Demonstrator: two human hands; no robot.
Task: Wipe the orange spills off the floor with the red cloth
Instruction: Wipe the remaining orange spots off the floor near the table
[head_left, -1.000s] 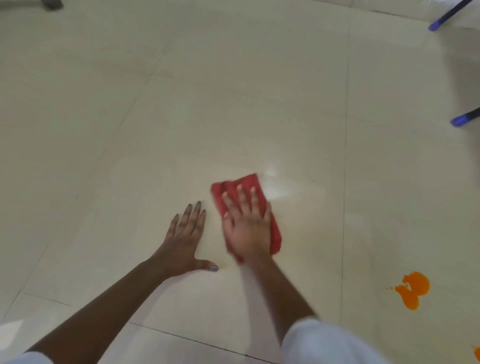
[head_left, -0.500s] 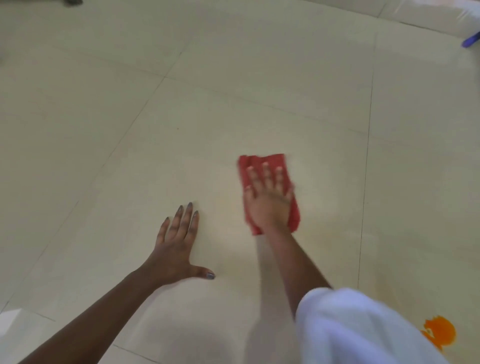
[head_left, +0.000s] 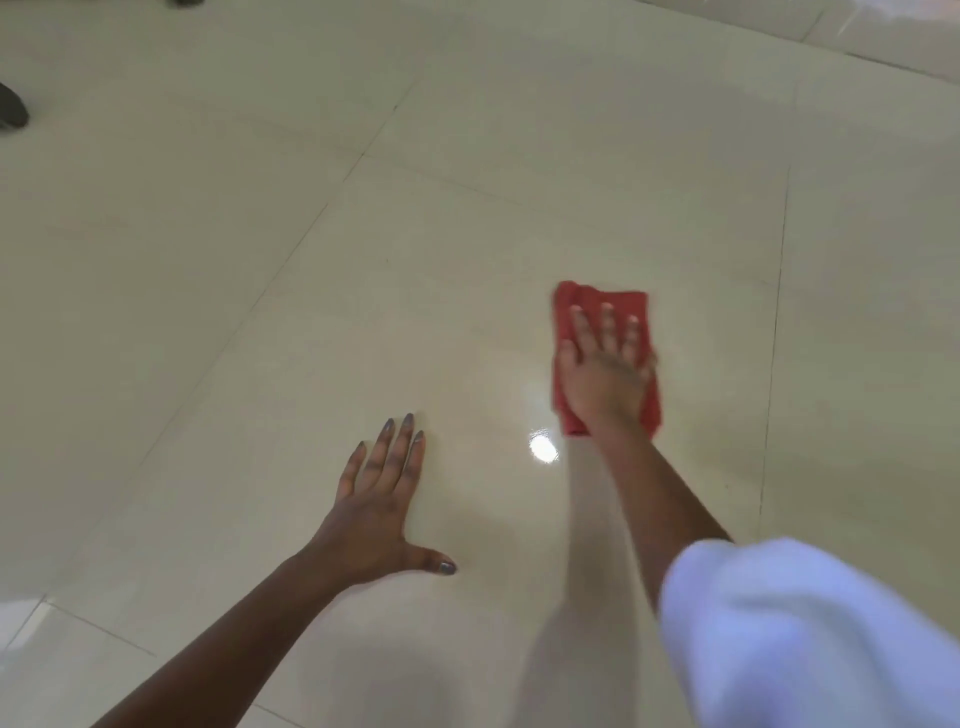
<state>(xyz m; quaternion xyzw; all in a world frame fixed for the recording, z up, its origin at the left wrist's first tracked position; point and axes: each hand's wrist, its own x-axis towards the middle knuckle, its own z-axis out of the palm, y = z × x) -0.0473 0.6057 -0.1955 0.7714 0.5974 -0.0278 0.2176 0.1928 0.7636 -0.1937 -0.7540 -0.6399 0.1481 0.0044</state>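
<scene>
Red cloth (head_left: 602, 332) right of centre, flat on floor (head_left: 467, 234), pinned under spread right hand (head_left: 605, 374); left hand (head_left: 379, 509) spread, lower centre.

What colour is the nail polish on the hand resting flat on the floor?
Grey, a dark slate shade, on the left hand; the thumbnail shows it best in the head view.
</scene>
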